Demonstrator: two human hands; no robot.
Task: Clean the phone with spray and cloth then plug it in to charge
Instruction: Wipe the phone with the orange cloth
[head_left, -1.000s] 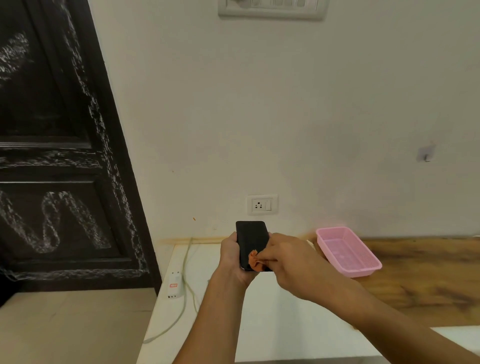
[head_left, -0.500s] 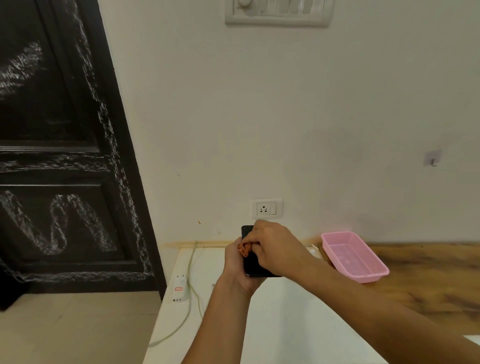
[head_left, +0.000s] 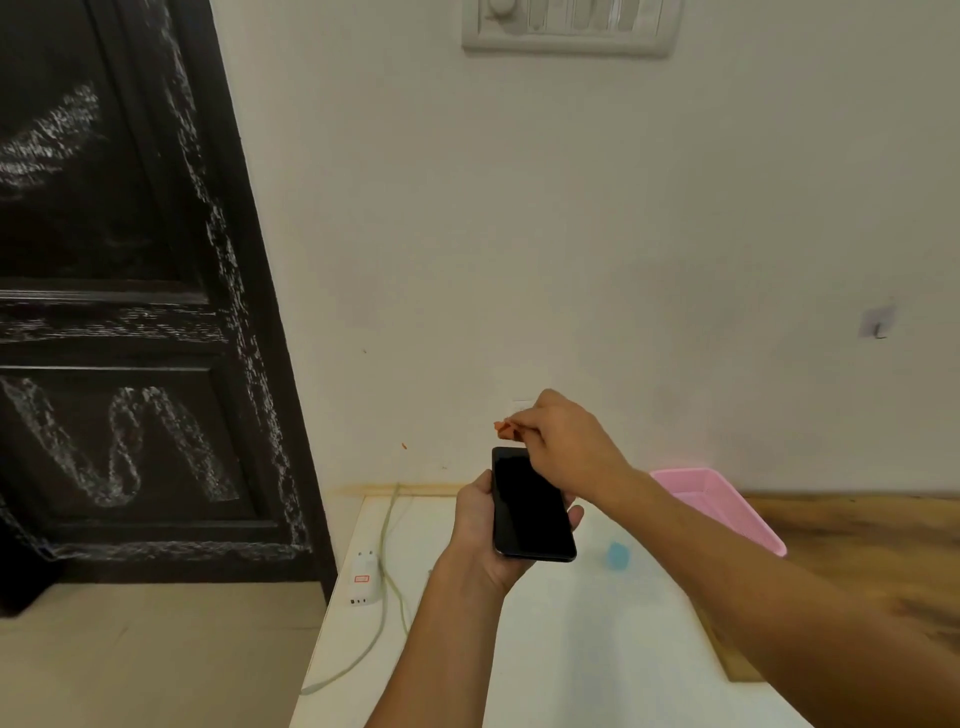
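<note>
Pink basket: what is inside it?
The visible part of the pink basket looks empty, only its ribbed pink floor showing. The right forearm covers its near-left corner, so that part cannot be checked.

Soft even indoor light, faint shadows, wide-angle edge distortion, slight blur.
</note>
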